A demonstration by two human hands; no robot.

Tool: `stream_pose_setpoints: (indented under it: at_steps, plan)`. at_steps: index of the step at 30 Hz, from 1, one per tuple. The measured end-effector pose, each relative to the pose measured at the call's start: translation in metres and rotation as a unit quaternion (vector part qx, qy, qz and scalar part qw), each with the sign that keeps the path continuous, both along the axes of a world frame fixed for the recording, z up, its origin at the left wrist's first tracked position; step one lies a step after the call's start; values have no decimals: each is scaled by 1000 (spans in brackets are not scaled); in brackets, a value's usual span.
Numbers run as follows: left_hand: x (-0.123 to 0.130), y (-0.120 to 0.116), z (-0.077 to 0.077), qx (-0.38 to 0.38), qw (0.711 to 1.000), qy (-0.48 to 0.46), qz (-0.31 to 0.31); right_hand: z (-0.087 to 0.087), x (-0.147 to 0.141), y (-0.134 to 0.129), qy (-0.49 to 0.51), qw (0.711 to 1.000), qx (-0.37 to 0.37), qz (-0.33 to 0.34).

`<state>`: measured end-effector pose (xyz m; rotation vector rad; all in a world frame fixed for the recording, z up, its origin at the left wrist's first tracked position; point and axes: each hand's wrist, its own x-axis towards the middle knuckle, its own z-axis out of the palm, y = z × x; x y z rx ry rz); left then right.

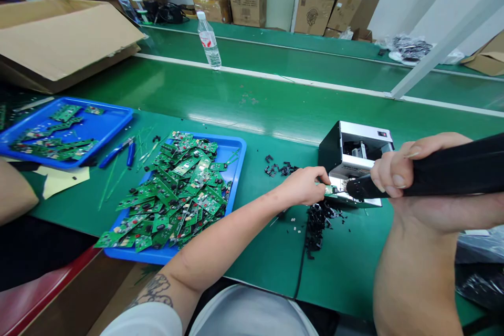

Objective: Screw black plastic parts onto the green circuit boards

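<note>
My left hand (305, 186) pinches a small green circuit board (331, 189) in front of a silver and black machine (366, 134). Wrapped round a black handheld tool (452, 168) is my right hand (405, 168); the tool's tip is close to the board's right end. Small black plastic parts (317, 228) lie in a heap below my left hand, with more black pieces (275, 168) left of the machine. A blue tray (239, 168) heaped with green circuit boards (189, 189) stands to the left of my left forearm.
Another blue tray (114, 114) with boards is at the far left, with blue-handled pliers (131, 153) between the trays. A water bottle (209, 44) stands behind. A large cardboard box (66, 37) is at the upper left. Another person's arm (16, 194) shows at the left edge.
</note>
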<state>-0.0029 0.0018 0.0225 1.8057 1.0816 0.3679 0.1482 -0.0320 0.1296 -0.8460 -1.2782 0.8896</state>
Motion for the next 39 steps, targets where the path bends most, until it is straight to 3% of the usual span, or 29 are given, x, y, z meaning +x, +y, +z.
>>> stream_pose_setpoints:
  at_steps: [7, 19, 25, 29, 33, 36, 39]
  plan:
    - [0, 0, -1, -17, 1000, -1, -4, -2, -8, -4, 9, 995, 54, 80]
    - [0, 1, -2, -10, 1000, -13, -3, -4, -18, -3, -4, 997, 27, 77]
    - [-3, -2, 7, -53, 998, -19, -41, -9, 15, -18, -1, 999, 33, 17]
    - [-16, -4, 20, -44, 997, 9, -69, -32, 54, -36, 51, 989, -88, -106]
    - [-32, -4, 28, -66, 993, 6, -100, -75, 82, -46, 92, 951, -237, -174]
    - [-41, -4, 23, -118, 987, -26, -109, -110, 91, -49, 71, 936, -281, -202]
    - [-48, -5, 12, -162, 981, -77, -71, -139, 95, -50, 17, 917, -312, -246]
